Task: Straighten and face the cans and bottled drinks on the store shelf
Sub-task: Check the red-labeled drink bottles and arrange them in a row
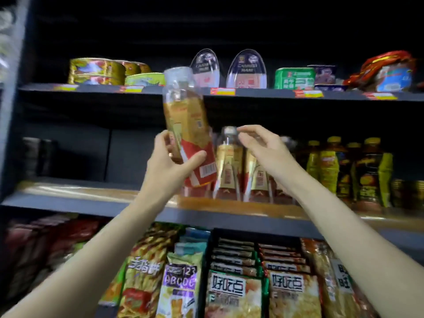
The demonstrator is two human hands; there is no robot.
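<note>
My left hand (174, 161) grips a clear bottle (185, 115) of amber drink with a gold and red label, lifted off the middle shelf (91, 200) and tilted left. My right hand (259, 145) pinches the cap of a like bottle (227, 161) standing on that shelf, with more of the same row behind my wrist. Yellow-capped dark bottles (330, 171) stand to the right. Cans and tins (98, 71) sit on the upper shelf (160, 90), some stacked.
The left part of the middle shelf holds only dim dark items (36, 157) at the back. Snack bags (146, 271) and boxed biscuit packs (234, 288) fill the lower shelf. Price tags (223, 91) line the upper shelf edge.
</note>
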